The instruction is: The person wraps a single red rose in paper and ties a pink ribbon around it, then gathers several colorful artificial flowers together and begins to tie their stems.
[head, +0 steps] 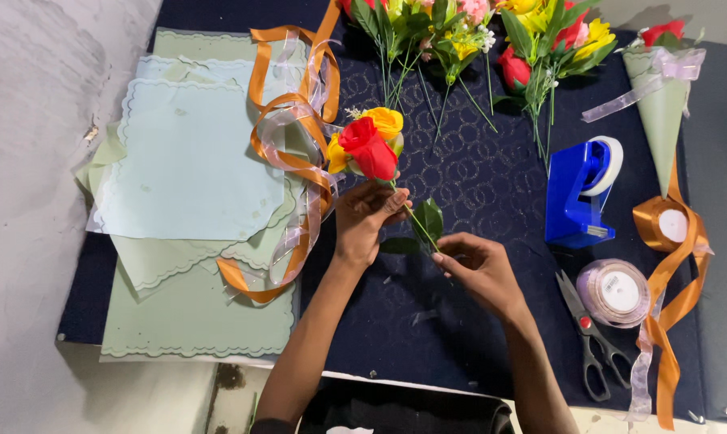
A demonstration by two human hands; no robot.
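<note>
Small bunch of artificial flowers (370, 145), red rose plus yellow blooms, heads just above left fingers (392, 205); green stem (422, 227) slants down to right fingers (452, 251).

Both forearms rise from the bottom edge of the view, bare, and converge toward the middle; the left arm runs up steeply, its wrist bent slightly, and the left hand (366, 219) is curled with fingers closed and thumb pressed toward the fingertips in a pinching grip, knuckles facing the camera; the right arm comes in on a slant from the lower right; the right hand (478, 269) lies lower, just beside the left, palm turned inward, fingers bent and drawn together at the tips.
</note>
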